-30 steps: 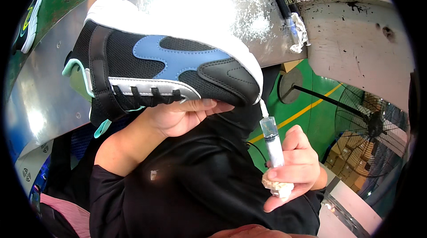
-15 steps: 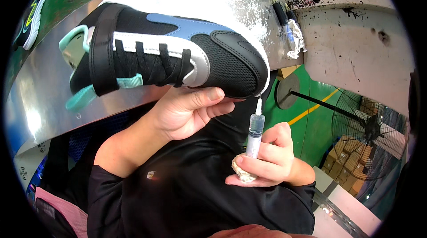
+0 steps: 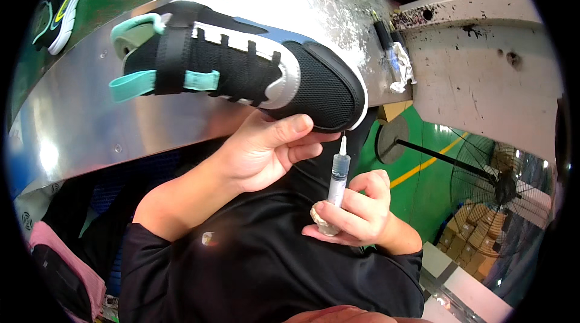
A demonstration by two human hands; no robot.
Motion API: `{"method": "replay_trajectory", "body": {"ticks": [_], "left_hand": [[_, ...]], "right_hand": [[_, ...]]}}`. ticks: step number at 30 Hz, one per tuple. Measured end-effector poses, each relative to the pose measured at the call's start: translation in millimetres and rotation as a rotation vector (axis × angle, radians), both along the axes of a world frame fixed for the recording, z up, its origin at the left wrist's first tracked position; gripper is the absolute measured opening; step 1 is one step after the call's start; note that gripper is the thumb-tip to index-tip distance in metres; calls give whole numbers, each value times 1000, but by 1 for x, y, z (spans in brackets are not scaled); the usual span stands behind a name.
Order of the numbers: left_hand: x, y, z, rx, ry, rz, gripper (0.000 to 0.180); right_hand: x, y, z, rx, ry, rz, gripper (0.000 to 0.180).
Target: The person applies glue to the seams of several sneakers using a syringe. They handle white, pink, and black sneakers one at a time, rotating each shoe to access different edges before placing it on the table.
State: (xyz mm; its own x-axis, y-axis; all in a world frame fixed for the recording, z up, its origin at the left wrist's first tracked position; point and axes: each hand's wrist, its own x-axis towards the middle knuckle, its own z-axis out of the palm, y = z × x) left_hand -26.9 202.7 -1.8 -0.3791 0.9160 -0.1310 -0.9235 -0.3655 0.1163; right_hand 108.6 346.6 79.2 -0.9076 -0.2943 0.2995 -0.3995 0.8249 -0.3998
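Observation:
My left hand (image 3: 266, 151) grips a black sneaker (image 3: 241, 72) by its near side, close to the toe. Teal pull tabs, a white-silver lace panel and a blue side patch mark the shoe, whose toe points right. Closed round a syringe (image 3: 339, 172) is my right hand (image 3: 356, 211); clear liquid shows in the barrel. The syringe stands nearly upright, its tip up against or just beneath the lower edge of the toe; I cannot tell if it touches. A whitish wad (image 3: 325, 219) wraps the plunger end, partly hidden by my fingers.
A shiny metal ledge (image 3: 72, 124) runs behind the shoe, with a green surface beyond it carrying another sneaker (image 3: 60, 12). Dark pens (image 3: 383, 36) and crumpled white tissue (image 3: 402, 69) lie at the ledge's right end. A black fan (image 3: 501, 187) and cardboard boxes (image 3: 468, 238) stand right.
The sneaker has tilted, with its blue side patch now less visible and its heel shifted right. The syringe has moved slightly left along the toe edge, still in my right hand.

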Motion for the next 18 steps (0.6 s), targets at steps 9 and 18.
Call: {"method": "replay_trajectory", "body": {"ticks": [9, 18], "left_hand": [[14, -46, -20, -23, -76, -120, 34], [38, -82, -71, -3, -41, -402, 29]], "right_hand": [[5, 25, -20, -301, -7, -174, 62], [-20, 57, -71, -823, -288, -580, 76]]}}
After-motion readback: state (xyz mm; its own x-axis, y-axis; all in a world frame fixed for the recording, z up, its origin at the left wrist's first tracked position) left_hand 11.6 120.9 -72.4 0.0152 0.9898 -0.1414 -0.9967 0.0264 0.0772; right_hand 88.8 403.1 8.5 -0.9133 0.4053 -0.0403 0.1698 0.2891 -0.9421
